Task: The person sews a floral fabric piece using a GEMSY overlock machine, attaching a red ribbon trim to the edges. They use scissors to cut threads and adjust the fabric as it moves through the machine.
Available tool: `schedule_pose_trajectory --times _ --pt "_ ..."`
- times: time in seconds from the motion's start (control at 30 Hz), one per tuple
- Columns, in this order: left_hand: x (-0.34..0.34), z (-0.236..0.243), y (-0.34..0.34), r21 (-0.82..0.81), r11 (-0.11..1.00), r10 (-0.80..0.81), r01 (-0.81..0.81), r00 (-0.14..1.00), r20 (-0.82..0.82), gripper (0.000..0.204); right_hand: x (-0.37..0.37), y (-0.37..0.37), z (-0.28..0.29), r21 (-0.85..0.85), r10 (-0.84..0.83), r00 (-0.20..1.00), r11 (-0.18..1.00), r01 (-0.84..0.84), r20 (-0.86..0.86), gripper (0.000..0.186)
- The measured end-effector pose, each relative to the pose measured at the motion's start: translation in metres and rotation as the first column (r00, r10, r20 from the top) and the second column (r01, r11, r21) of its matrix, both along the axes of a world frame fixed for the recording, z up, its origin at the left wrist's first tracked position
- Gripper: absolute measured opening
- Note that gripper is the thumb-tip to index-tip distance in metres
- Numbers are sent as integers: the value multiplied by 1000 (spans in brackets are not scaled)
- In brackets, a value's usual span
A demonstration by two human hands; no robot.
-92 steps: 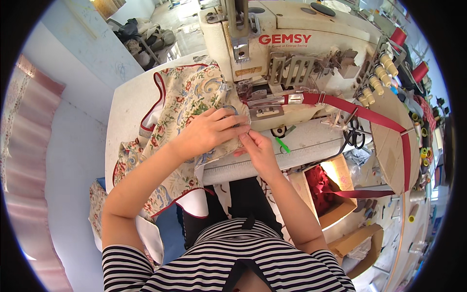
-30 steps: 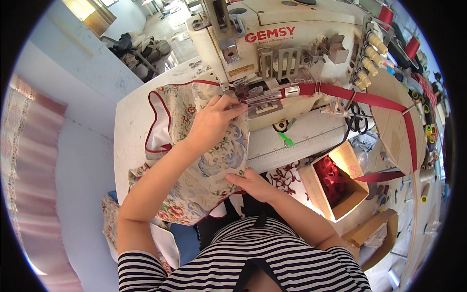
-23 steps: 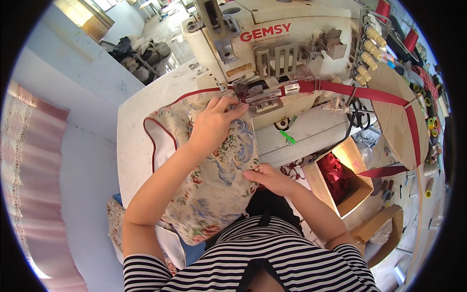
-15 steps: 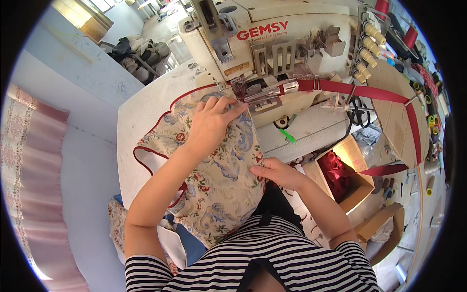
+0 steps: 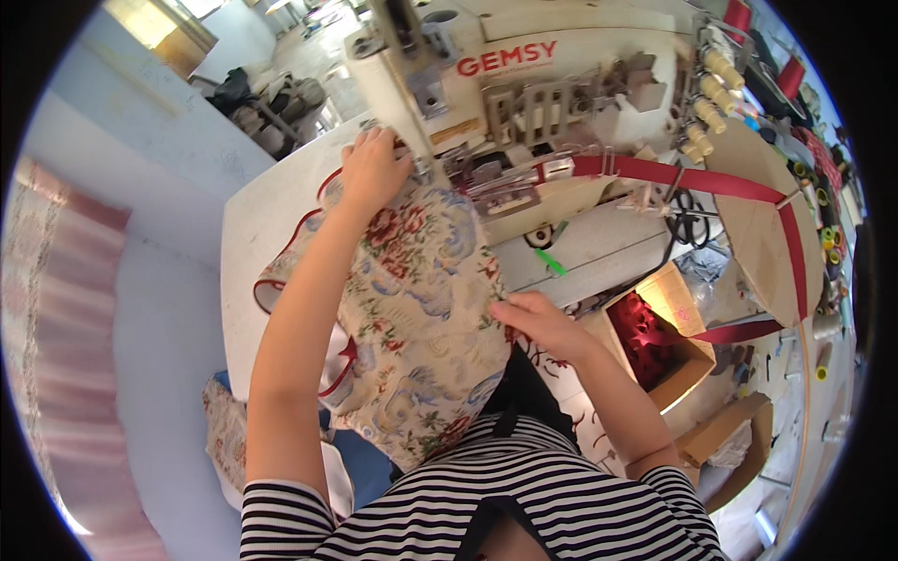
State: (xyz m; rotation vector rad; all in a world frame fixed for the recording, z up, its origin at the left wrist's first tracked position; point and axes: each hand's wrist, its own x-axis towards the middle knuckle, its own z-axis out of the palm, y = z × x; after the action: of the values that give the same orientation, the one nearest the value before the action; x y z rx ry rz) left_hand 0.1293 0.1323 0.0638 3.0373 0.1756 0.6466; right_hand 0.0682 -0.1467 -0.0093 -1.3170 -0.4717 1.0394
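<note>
A floral tapestry piece with dark red bound edges lies on the white table and hangs toward my lap. My left hand has its fingers bent over the fabric's far edge, left of the sewing machine's foot area. My right hand grips the fabric's right edge near the table front, thumb on top and fingers hidden underneath. A red binding tape runs from the right into the machine's folder attachment.
A cardboard disc carries the tape. Black scissors and a small green tool are on the machine table. A carton of red material is at right, spools behind it, a pink curtain at left.
My left hand has moved up and left, away from the folder to the far edge. My right hand has moved slightly up and right, and the fabric has shifted with it.
</note>
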Motion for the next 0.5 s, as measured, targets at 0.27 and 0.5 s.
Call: schedule_pose_trajectory --times 0.27,0.5 --pt "12 -35 45 44 997 -60 55 992 111 19 10 9 -7 18 26 991 999 -29 132 37" --pt "-135 9 -92 -410 833 -325 371 928 181 23 -17 -11 -39 12 68 986 997 -70 152 39"
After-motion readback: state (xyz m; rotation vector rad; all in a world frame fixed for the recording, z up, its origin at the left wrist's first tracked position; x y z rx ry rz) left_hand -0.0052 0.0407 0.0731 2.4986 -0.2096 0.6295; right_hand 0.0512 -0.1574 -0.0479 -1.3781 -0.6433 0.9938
